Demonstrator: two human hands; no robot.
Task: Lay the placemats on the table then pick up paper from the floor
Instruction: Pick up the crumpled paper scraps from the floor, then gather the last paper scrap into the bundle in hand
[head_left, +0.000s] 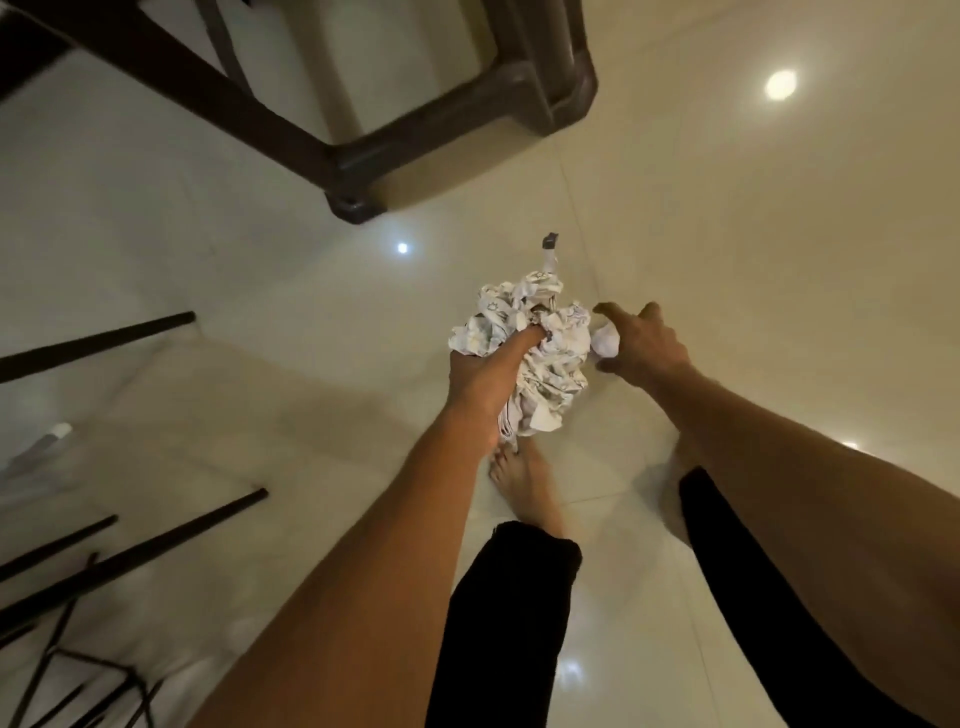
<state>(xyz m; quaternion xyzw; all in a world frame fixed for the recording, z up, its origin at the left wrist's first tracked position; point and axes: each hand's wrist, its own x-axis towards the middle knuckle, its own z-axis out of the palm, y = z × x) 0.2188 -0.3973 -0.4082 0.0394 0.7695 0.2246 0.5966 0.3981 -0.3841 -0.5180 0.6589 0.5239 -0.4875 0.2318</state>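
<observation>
My left hand (485, 371) grips a big crumpled wad of printed white paper (545, 338), held above the glossy cream floor. A thin strip of it with a dark tip (549, 247) sticks out at the far end. Just to the right, my right hand (644, 343) curls around a small white crumpled paper ball (605, 340), fingers spread over it, close against the big wad. Whether the ball rests on the floor or is lifted, I cannot tell. No placemats or tabletop are in view.
A dark brown plastic stool (467, 119) stands ahead at upper centre. Thin dark furniture legs (104, 343) and a wire frame (78, 675) cross the left side. My bare foot (524, 483) and black trouser legs are directly below the hands. Tiled floor (779, 234) stretches to the right.
</observation>
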